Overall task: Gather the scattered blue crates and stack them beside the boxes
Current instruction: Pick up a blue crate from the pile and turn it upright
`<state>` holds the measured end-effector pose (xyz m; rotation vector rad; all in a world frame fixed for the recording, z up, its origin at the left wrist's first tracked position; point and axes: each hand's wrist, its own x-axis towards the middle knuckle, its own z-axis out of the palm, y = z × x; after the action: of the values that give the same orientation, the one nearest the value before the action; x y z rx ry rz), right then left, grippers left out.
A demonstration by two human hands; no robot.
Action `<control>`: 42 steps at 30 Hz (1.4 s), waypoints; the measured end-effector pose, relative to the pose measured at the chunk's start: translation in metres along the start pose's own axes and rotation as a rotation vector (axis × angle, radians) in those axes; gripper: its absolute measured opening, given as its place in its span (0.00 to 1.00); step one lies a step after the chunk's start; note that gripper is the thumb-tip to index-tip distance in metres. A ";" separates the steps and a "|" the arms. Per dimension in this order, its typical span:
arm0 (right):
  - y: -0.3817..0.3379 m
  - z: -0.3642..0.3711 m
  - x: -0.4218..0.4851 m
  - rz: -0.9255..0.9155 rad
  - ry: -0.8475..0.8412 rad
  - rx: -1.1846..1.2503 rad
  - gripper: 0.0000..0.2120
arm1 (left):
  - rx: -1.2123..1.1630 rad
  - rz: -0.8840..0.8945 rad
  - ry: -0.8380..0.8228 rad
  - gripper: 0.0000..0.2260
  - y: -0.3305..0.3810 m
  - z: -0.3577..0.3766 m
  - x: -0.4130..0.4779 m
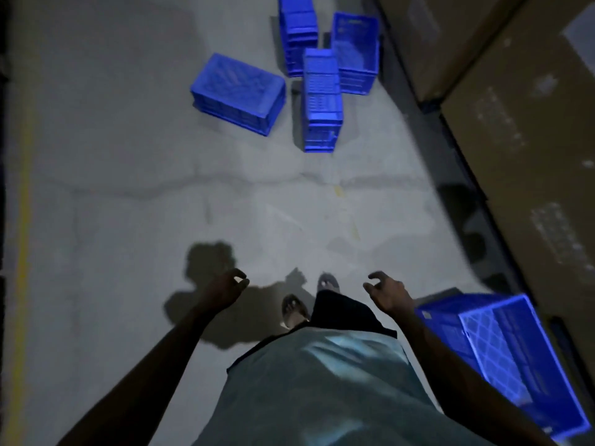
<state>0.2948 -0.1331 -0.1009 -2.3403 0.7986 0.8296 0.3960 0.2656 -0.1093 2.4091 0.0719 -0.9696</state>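
Several blue plastic crates lie scattered on the concrete floor ahead. An upturned crate sits to the left, a crate on its side in the middle, an open crate to its right, and a further crate behind. Another blue crate stands at my lower right, against the cardboard boxes. My left hand and my right hand hang in front of me with loosely curled fingers, holding nothing. Both are far from the scattered crates.
Tall cardboard boxes line the whole right side. A yellow line runs along the floor at the left. My feet in sandals stand on the grey floor, which shows a crack across the middle.
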 end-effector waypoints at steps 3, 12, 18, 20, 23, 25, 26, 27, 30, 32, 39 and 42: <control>-0.091 -0.008 0.041 -0.118 -0.063 -0.085 0.16 | -0.103 -0.035 0.052 0.18 -0.025 -0.029 0.009; -0.309 0.002 0.169 -0.244 -0.147 -0.201 0.15 | -0.145 -0.234 0.084 0.03 -0.113 -0.139 0.078; -0.464 -0.006 0.242 -0.276 -0.227 -0.233 0.14 | -0.204 -0.419 0.313 0.11 -0.148 -0.284 0.136; -0.518 -0.012 0.269 -0.297 -0.231 -0.232 0.13 | -0.219 -0.412 0.366 0.11 -0.156 -0.333 0.165; -0.599 -0.027 0.308 -0.333 -0.237 -0.264 0.13 | -0.197 -0.383 0.333 0.11 -0.165 -0.394 0.212; -0.653 -0.036 0.332 -0.349 -0.219 -0.259 0.13 | -0.219 -0.376 0.319 0.12 -0.170 -0.431 0.247; -0.679 -0.039 0.344 -0.354 -0.205 -0.258 0.14 | -0.216 -0.368 0.314 0.12 -0.173 -0.448 0.266; -0.702 -0.041 0.355 -0.350 -0.199 -0.263 0.14 | -0.209 -0.359 0.301 0.12 -0.177 -0.465 0.284; -0.764 -0.041 0.390 -0.324 -0.201 -0.281 0.13 | -0.200 -0.351 0.245 0.12 -0.195 -0.515 0.336; -0.809 -0.043 0.411 -0.325 -0.184 -0.272 0.13 | -0.145 -0.324 0.225 0.13 -0.213 -0.553 0.370; -0.959 -0.049 0.471 -0.355 -0.159 -0.198 0.13 | -0.053 -0.232 0.130 0.21 -0.253 -0.728 0.494; -1.035 -0.059 0.490 -0.366 -0.110 -0.159 0.13 | -0.059 -0.216 0.123 0.20 -0.256 -0.804 0.553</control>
<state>1.3259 0.3688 -0.1137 -2.4488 0.2520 0.8737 1.2484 0.8051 -0.1100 2.4403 0.4064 -0.8973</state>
